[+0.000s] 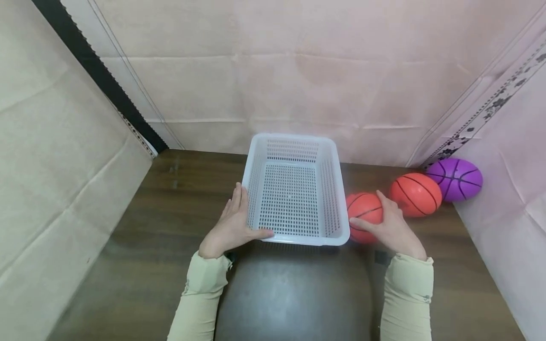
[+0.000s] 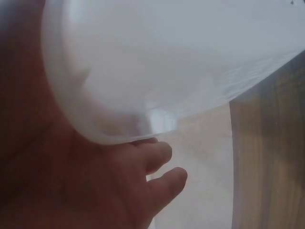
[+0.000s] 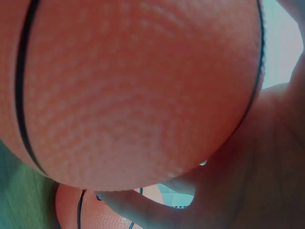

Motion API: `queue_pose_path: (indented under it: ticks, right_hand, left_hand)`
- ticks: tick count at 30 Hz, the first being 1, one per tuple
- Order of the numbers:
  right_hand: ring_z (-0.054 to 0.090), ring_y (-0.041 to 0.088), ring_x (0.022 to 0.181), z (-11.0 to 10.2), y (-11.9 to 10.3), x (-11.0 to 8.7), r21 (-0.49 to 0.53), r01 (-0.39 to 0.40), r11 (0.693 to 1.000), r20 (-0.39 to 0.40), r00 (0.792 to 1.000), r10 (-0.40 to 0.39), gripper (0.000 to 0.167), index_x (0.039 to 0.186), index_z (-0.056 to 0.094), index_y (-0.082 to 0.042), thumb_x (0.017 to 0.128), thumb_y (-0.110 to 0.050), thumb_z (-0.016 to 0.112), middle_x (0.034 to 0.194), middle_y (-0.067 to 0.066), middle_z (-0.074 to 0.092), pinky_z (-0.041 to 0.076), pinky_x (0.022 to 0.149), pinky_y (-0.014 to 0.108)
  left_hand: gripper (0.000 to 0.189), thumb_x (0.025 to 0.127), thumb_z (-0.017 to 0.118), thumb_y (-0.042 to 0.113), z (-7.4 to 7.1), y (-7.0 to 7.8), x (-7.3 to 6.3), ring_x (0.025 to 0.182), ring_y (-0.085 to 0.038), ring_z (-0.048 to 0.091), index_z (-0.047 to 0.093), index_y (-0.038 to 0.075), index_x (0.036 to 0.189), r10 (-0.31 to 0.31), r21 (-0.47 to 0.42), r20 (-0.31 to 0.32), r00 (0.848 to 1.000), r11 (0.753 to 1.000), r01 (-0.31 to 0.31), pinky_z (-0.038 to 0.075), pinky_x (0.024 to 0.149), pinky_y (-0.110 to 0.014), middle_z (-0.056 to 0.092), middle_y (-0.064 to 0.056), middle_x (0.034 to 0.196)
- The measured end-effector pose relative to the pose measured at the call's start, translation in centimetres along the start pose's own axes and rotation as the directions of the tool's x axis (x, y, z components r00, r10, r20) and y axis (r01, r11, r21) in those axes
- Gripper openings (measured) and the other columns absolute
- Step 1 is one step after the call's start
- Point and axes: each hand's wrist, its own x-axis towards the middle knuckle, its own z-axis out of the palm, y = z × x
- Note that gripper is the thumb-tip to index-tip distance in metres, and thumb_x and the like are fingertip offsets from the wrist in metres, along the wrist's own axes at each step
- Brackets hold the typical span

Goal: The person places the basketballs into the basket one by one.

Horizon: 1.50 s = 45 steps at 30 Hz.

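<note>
A white plastic basket (image 1: 291, 239) with slotted walls and floor stands on the dark wooden table, with nothing in it. My left hand (image 1: 232, 220) holds its near left corner, thumb over the front rim and fingers along the outer left side. In the left wrist view the basket's corner (image 2: 138, 71) lies against the palm. Just right of the basket, my right hand (image 1: 394, 227) grips an orange-red toy basketball (image 1: 362, 208), thumb and fingers spread round it. That ball (image 3: 138, 95) fills most of the right wrist view.
Beyond the right hand sits a second orange-red toy basketball (image 1: 415, 194), next to a purple toy basketball (image 1: 456, 179) by the right-hand cloth wall (image 1: 503, 213). Pale cloth (image 1: 294, 85) hangs behind the table (image 1: 170, 227) and along its left side.
</note>
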Motion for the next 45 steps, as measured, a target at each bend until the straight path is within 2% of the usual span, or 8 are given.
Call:
queue_pose_path:
  ticks: [7, 15, 23, 32, 45]
  right_hand:
    - [0.006, 0.058, 0.138, 0.3, 0.0, 0.2, 0.010, 0.004, 1.000, 0.002, 1.000, -0.004, 0.118, 0.157, -0.004, -0.017, 0.076, -0.074, 0.062, 0.158, 0.027, 0.003, 0.027, 0.092, 0.078]
    - [0.021, 0.057, 0.133, 0.3, 0.2, 0.4, 0.016, -0.021, 1.000, -0.016, 1.000, 0.021, 0.116, 0.157, 0.001, -0.011, 0.078, -0.072, 0.061, 0.155, 0.030, 0.012, 0.035, 0.087, 0.076]
    - [0.025, 0.055, 0.131, 0.4, 0.7, 0.5, 0.024, -0.030, 0.999, -0.062, 0.998, 0.031, 0.115, 0.156, 0.007, -0.008, 0.078, -0.073, 0.061, 0.152, 0.032, 0.019, 0.036, 0.087, 0.075]
    - [0.033, 0.053, 0.126, 0.1, 0.8, 0.4, 0.046, -0.054, 0.997, -0.076, 0.995, 0.057, 0.115, 0.156, 0.008, -0.009, 0.077, -0.074, 0.061, 0.149, 0.031, 0.022, 0.043, 0.082, 0.071]
    - [0.034, 0.052, 0.125, -0.3, 1.1, 0.1, 0.078, -0.037, 0.996, -0.162, 0.986, 0.049, 0.110, 0.156, 0.012, -0.010, 0.079, -0.069, 0.063, 0.149, 0.031, 0.022, 0.036, 0.090, 0.072]
  left_hand:
    - [0.137, 0.070, 0.077, 0.063, 0.1, -0.1, -0.1, 0.147, -0.032, -0.007, -0.012, 0.001, 0.152, 0.019, -0.014, -0.012, 1.000, 1.000, -0.019, 0.007, 0.115, -0.056, -0.027, -0.009, 0.158]
    - [0.140, 0.067, 0.075, 0.069, 0.1, 0.0, -0.1, 0.147, -0.032, -0.007, -0.013, 0.002, 0.152, 0.010, -0.011, -0.003, 1.000, 1.000, -0.010, 0.007, 0.115, -0.056, -0.028, -0.008, 0.157]
    - [0.140, 0.067, 0.074, 0.071, 0.2, -0.2, -0.1, 0.146, -0.037, -0.005, -0.013, 0.003, 0.153, 0.006, -0.014, -0.003, 1.000, 1.000, -0.006, 0.009, 0.115, -0.057, -0.029, -0.006, 0.157]
    - [0.139, 0.068, 0.074, 0.070, 0.0, 0.0, -0.1, 0.146, -0.036, -0.005, -0.012, 0.001, 0.152, 0.008, -0.010, -0.007, 1.000, 1.000, -0.008, 0.010, 0.115, -0.055, -0.029, -0.006, 0.157]
    - [0.140, 0.067, 0.073, 0.072, 0.2, -0.2, 0.0, 0.147, -0.031, -0.008, -0.015, 0.005, 0.152, -0.016, -0.022, 0.010, 1.000, 1.000, 0.016, 0.010, 0.115, -0.055, -0.031, -0.002, 0.156]
